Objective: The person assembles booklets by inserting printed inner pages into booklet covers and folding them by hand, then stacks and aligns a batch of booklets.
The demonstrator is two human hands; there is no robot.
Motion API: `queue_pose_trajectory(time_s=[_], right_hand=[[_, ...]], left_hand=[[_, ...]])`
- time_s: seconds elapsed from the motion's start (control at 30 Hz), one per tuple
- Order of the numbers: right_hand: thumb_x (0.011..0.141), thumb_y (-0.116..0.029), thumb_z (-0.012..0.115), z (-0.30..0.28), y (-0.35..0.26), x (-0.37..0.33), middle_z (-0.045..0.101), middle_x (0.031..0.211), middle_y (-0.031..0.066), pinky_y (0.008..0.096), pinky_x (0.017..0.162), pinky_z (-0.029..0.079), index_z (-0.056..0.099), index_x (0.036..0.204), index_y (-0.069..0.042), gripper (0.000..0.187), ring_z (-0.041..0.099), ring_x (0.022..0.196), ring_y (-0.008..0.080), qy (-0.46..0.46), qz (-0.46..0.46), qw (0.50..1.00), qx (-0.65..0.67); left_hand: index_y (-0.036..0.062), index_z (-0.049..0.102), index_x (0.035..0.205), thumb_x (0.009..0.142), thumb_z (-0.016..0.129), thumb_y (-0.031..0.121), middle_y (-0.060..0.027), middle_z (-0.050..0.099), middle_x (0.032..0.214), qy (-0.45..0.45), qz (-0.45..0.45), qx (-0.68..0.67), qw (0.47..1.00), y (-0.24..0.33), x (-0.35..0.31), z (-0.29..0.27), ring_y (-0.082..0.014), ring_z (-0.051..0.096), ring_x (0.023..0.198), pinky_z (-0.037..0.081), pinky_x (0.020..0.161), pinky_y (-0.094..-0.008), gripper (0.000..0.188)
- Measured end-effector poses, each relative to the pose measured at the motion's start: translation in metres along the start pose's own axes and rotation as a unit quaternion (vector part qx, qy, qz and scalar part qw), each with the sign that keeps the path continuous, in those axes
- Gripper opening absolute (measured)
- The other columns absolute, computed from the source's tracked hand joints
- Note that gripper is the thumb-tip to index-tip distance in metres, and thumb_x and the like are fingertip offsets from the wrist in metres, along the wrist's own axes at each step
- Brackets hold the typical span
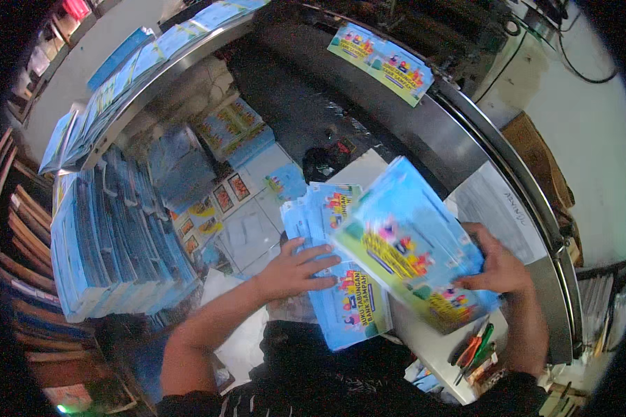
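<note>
A thin sheaf of blue and green printed cover sheets (424, 240) is tilted in the air in front of me, slightly blurred. My right hand (499, 263) grips it by its right edge, the thumb on top and the fingers partly hidden. Below and to its left, more of the same printed covers (348, 313) lie over my lap, fanned a little out of line. Across the left side of this pile rests my left hand (302, 270), its fingers spread on the upper sheets. The held sheaf overlaps the pile's right side.
Tall stacks of blue booklets (111, 250) stand at my left. Printed sheets (142, 69) line a curved ledge far left, and another cover (382, 62) lies on the far metal edge. At right are a white sheet (501, 212) and orange- and green-handled tools (474, 347).
</note>
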State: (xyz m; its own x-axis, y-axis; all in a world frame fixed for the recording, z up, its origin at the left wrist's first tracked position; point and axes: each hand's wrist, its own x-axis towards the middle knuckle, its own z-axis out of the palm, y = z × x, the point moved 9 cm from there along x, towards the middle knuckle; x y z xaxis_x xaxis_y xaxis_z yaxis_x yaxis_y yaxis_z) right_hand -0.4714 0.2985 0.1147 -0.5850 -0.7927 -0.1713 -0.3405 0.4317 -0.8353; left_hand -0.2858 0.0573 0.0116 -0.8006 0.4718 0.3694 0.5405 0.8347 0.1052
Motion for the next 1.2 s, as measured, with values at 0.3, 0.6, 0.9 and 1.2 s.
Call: queue_pose_trajectory(time_s=[0.3,0.6,0.9,1.2], right_hand=[[0.079,-0.018,0.066,0.086,-0.082,0.051,0.067,0.090,0.0034,0.0500,0.099,0.046,0.068,0.099,-0.016,0.020,0.068,0.082,0.0234,-0.317,-0.260,0.779,-0.475],[0.079,-0.015,0.069,0.073,-0.032,0.063,0.049,0.137,0.0148,0.0636,0.116,0.020,0.059,0.121,-0.018,0.044,0.039,0.137,0.0308,-0.058,-0.240,0.876,-0.414],[0.102,-0.033,0.047,0.101,0.128,-0.033,0.042,0.146,0.0194,0.0411,0.107,0.040,0.030,0.148,0.001,0.060,0.044,0.133,0.0298,0.253,0.139,0.922,0.256],[0.105,-0.041,0.034,0.189,0.087,-0.003,0.040,0.132,0.0274,0.0464,0.111,0.031,0.031,0.140,0.008,0.060,0.038,0.129,0.0376,0.372,0.132,0.839,0.374]], left_hand=[[0.0318,0.059,0.115,0.083,0.062,0.017,-0.0018,0.056,0.131,0.002,0.088,-0.073,0.993,-0.002,0.035,-0.030,-0.0253,0.047,0.132,0.033,0.108,-0.0541,0.035],[0.0320,0.066,0.114,0.081,0.066,0.025,-0.0118,0.048,0.141,0.023,0.038,-0.094,0.995,0.014,0.094,-0.029,-0.0301,0.042,0.135,0.033,0.107,-0.0577,0.034],[0.0050,0.046,0.139,0.099,0.056,0.016,-0.0247,0.051,0.128,0.072,-0.415,-0.400,0.814,0.000,0.093,0.015,-0.0315,0.055,0.117,0.045,0.099,-0.0399,0.043],[-0.0134,0.030,0.140,0.080,0.070,0.060,-0.0311,0.054,0.126,-0.183,-0.416,-0.258,0.853,0.000,0.144,0.000,-0.0395,0.056,0.120,0.043,0.102,-0.0467,0.103]])
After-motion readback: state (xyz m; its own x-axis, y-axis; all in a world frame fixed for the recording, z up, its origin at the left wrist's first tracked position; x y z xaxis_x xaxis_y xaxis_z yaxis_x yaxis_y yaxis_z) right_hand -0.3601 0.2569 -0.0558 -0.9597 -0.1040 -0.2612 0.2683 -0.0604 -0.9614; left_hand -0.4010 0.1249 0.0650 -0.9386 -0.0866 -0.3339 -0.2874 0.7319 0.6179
